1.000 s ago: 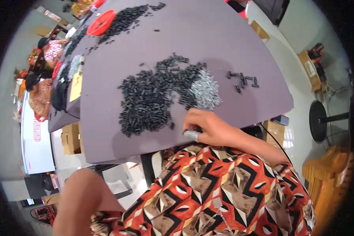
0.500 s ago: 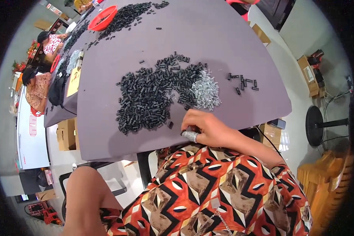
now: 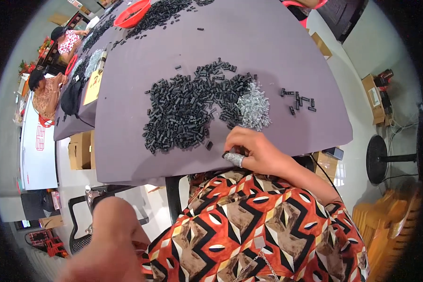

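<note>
Shifted since half a second ago, the bent left arm (image 3: 115,225) blurs at lower left, left hand out of sight. Mid-frame on the grey table (image 3: 249,42) lie heaped black tubes (image 3: 176,117), probably light, stiff, best pinched mid-barrel. Lower right of them, the right hand (image 3: 254,145) curls its fingers, any grip I can't tell, near silvery pieces (image 3: 254,108), likely slippery.

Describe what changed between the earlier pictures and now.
The bent left arm has shifted rightward and now blurs at its lower part. The right hand stays curled at the near edge of the table; the black tubular pieces and silvery pieces lie as before.
</note>
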A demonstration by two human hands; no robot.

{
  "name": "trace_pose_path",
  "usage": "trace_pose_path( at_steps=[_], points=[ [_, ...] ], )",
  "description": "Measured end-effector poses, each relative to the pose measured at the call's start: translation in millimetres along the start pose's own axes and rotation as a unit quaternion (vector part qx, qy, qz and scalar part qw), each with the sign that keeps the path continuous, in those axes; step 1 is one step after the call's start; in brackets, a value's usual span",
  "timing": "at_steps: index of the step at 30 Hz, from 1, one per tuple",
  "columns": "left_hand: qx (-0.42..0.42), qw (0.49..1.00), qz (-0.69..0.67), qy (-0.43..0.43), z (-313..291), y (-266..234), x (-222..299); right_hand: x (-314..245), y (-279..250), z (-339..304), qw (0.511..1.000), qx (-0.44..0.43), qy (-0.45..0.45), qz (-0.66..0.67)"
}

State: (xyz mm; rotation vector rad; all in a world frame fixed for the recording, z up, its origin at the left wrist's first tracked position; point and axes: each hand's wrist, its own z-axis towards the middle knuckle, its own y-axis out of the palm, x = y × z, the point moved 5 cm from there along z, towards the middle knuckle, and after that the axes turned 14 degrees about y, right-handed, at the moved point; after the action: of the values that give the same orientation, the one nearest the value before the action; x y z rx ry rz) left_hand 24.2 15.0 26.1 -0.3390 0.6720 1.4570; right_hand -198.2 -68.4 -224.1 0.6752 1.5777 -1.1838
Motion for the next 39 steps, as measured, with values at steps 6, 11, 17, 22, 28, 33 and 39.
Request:
trace_pose_path(
  at_steps=[6, 11, 17, 22, 28, 33, 39],
  points=[
    [-0.444, 0.702, -0.035, -0.556, -194.0, 9.6, 47.6, -9.1, -5.9, -0.3, 0.998, 0.001, 0.052, 0.039],
    [-0.414, 0.695, -0.028, -0.587, -241.8, 1.0, 79.7, 6.5, 0.9, 0.2, 0.983, 0.001, 0.145, 0.112],
    [-0.360, 0.687, -0.024, -0.631, -251.1, -1.4, 77.7, 13.4, 3.4, 2.5, 0.963, 0.000, 0.185, 0.194],
    [-0.312, 0.632, -0.002, -0.709, -258.7, -4.9, 81.0, 12.0, 0.8, 3.7, 0.958, -0.003, 0.175, 0.227],
    [-0.107, 0.546, -0.063, -0.828, -279.4, -16.3, 92.7, 9.9, -14.7, 10.4, 0.986, 0.051, 0.129, 0.092],
    [-0.001, 0.513, -0.092, -0.854, -288.4, -24.8, 93.5, -9.5, -43.1, 30.0, 0.979, 0.164, 0.040, -0.113],
    [0.003, 0.489, -0.115, -0.865, -292.2, -28.8, 93.6, -23.2, -36.3, 77.3, 0.941, 0.156, -0.035, -0.299]
  ],
)
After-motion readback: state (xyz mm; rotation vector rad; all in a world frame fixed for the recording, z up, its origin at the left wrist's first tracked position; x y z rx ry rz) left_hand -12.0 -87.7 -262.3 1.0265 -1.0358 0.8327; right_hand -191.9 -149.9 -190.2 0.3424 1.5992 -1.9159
